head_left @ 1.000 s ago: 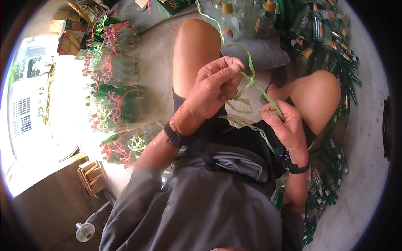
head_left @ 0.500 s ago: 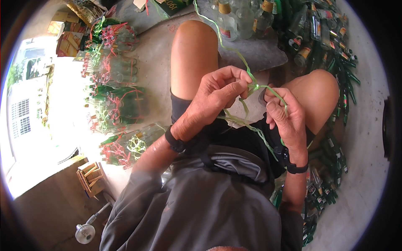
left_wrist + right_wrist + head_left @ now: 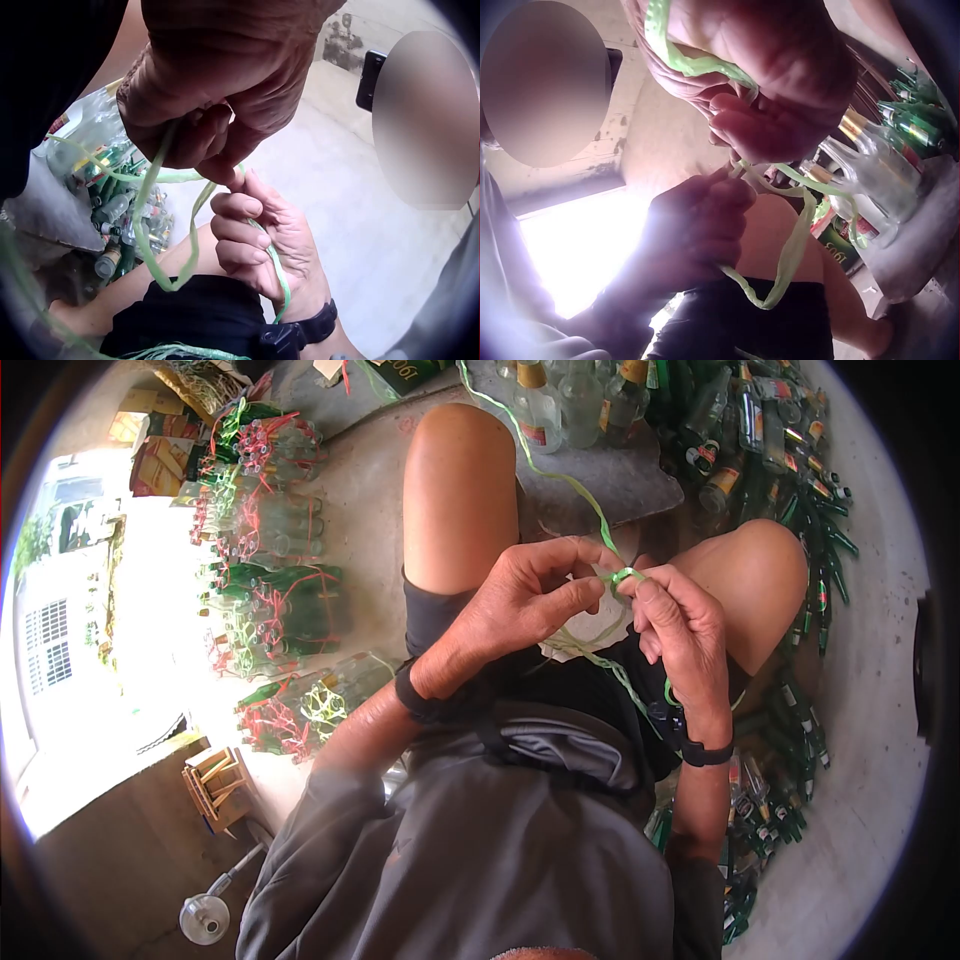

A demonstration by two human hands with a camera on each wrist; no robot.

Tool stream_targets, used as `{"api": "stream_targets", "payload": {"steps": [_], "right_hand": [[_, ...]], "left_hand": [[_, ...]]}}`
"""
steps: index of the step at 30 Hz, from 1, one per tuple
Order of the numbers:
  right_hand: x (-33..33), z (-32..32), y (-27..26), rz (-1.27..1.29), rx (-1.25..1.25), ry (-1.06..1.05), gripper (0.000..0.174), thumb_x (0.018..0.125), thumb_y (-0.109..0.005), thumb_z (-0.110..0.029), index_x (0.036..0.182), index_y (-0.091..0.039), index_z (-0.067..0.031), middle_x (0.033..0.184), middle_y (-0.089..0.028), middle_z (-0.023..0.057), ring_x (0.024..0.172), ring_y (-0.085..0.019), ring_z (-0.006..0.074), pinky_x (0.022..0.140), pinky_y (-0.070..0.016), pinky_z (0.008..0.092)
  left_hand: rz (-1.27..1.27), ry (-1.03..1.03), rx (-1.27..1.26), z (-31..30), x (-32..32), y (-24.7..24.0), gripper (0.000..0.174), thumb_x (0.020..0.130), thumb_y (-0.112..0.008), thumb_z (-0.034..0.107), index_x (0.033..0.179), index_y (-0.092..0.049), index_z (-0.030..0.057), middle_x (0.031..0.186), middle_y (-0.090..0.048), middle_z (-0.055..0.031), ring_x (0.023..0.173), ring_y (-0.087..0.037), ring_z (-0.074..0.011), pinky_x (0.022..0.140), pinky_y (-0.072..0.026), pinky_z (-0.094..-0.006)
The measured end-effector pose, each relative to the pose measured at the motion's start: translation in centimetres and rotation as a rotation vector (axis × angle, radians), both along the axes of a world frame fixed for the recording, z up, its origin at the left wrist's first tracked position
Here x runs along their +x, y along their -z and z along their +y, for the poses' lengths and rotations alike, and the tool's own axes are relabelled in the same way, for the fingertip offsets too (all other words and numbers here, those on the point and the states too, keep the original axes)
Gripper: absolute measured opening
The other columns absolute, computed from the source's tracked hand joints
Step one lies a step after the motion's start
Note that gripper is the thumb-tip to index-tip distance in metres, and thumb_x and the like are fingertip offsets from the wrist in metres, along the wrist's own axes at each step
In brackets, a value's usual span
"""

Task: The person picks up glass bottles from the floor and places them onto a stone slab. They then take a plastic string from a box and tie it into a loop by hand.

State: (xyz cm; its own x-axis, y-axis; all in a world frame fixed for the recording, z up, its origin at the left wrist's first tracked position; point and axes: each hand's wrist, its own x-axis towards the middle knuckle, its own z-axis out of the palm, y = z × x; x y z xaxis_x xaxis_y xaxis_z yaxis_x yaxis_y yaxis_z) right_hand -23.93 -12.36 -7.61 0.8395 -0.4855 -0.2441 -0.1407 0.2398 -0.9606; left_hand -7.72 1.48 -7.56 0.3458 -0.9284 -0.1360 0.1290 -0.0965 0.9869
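Green plastic twine [image 3: 572, 480] runs from the top of the head view down to both hands. My left hand [image 3: 530, 595] pinches it between thumb and bent fingers, right at a small knotted crossing [image 3: 624, 574]. Close against it, my right hand [image 3: 692, 630] pinches the same crossing from the other side. In the left wrist view, a strand [image 3: 280, 281] passes through the curled fingers of the right hand. A loose loop of twine [image 3: 789, 262] hangs below the hands in the right wrist view. More strands [image 3: 615, 670] lie over the dark shorts.
Clear glass bottles [image 3: 578, 410] stand on a grey slab [image 3: 625, 490] ahead. Many loose bottles [image 3: 825, 540] are heaped along the right wall. Bottle bundles tied with red and green twine [image 3: 290, 600] line the left, near a wooden stool [image 3: 215, 788] and a fan [image 3: 204, 918].
Both hands have moved closer together and lower, meeting at the crossing of the twine. The open crossing has drawn into a small, tight knot shape between the fingertips.
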Motion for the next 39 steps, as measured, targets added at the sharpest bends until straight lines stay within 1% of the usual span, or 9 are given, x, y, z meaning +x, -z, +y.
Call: {"api": "stream_targets", "payload": {"steps": [9,16,18,19,21,24,29,33,39], "right_hand": [[0.3,-0.4,0.1,0.0,0.014,-0.083,0.024,0.104,-0.059,-0.025,0.099,-0.071,-0.0036,0.071,-0.052,-0.0054,0.055,-0.041,0.0001,0.048,-0.0327,0.0182],[0.2,-0.6,0.3,0.012,-0.004,-0.057,0.027,0.105,-0.058,-0.024,0.096,-0.07,-0.0023,0.068,-0.048,-0.0058,0.055,-0.04,0.0007,0.048,-0.033,0.0189],[0.1,-0.6,0.4,0.016,-0.015,-0.045,0.027,0.105,-0.057,-0.024,0.095,-0.07,-0.0018,0.067,-0.047,-0.0059,0.055,-0.04,0.0008,0.049,-0.0332,0.0191],[0.1,-0.6,0.4,0.019,-0.026,-0.033,0.028,0.105,-0.057,-0.024,0.095,-0.07,-0.0013,0.066,-0.045,-0.0061,0.055,-0.039,0.0009,0.049,-0.0333,0.0194],[0.0,-0.6,0.5,0.018,-0.026,-0.024,0.029,0.105,-0.057,-0.024,0.094,-0.07,-0.0009,0.065,-0.045,-0.0062,0.055,-0.039,0.0009,0.049,-0.0333,0.0196],[0.0,-0.6,0.5,0.019,-0.021,-0.008,0.029,0.104,-0.057,-0.024,0.092,-0.069,-0.0004,0.063,-0.044,-0.0062,0.054,-0.039,0.001,0.049,-0.0334,0.0198],[-0.2,-0.7,0.5,0.032,0.002,0.008,0.03,0.104,-0.058,-0.025,0.09,-0.068,-0.0008,0.062,-0.043,-0.006,0.054,-0.039,0.0013,0.049,-0.0339,0.02],[-0.3,-1.1,0.4,0.054,0.048,0.091,0.029,0.102,-0.059,-0.024,0.087,-0.067,-0.0006,0.061,-0.042,-0.0059,0.054,-0.038,0.0014,0.048,-0.0345,0.0201],[-0.8,-1.7,0.3,0.038,0.108,0.195,0.028,0.101,-0.061,-0.023,0.085,-0.067,-0.0009,0.061,-0.042,-0.0058,0.053,-0.037,0.0015,0.047,-0.0344,0.0204]], "left_hand": [[-0.137,0.01,0.141,0.0,0.0,-0.4,0.014,0.096,-0.068,0.009,0.106,-0.068,-0.0012,0.09,-0.067,0.0009,0.085,-0.059,-0.0052,0.076,-0.05,-0.0238],[-0.073,-0.006,0.078,0.2,-0.1,0.7,0.014,0.096,-0.068,0.01,0.105,-0.068,0.0,0.086,-0.068,0.0008,0.083,-0.059,-0.0045,0.072,-0.0482,-0.0225],[-0.033,-0.017,0.081,0.2,0.0,0.5,0.013,0.097,-0.066,0.011,0.104,-0.068,0.001,0.083,-0.069,0.0001,0.075,-0.058,-0.0036,0.064,-0.0463,-0.021],[-0.033,-0.017,0.082,0.3,0.0,0.2,0.013,0.097,-0.066,0.011,0.104,-0.068,0.001,0.083,-0.069,0.0001,0.075,-0.058,-0.0036,0.064,-0.0463,-0.021],[0.02,-0.043,0.167,0.3,0.1,-0.5,0.011,0.098,-0.065,0.012,0.103,-0.067,0.0023,0.081,-0.07,-0.0015,0.065,-0.057,-0.0036,0.056,-0.0442,-0.0199],[0.073,-0.06,0.137,0.4,0.0,-0.4,0.011,0.098,-0.064,0.012,0.102,-0.067,0.0025,0.081,-0.072,-0.0035,0.059,-0.056,-0.0042,0.052,-0.0438,-0.02],[0.166,-0.065,0.1,0.6,0.1,0.2,0.011,0.098,-0.062,0.011,0.102,-0.067,0.0023,0.084,-0.072,-0.0066,0.06,-0.06,-0.0067,0.055,-0.0471,-0.0209],[0.211,-0.075,0.084,0.7,0.2,0.3,0.011,0.099,-0.06,0.012,0.102,-0.066,0.0028,0.085,-0.072,-0.0089,0.061,-0.061,-0.0091,0.057,-0.0494,-0.0221],[0.331,-0.117,0.059,0.9,0.4,0.4,0.008,0.096,-0.061,0.008,0.097,-0.065,0.0004,0.085,-0.072,-0.0099,0.062,-0.063,-0.0104,0.058,-0.0529,-0.0241]]}}
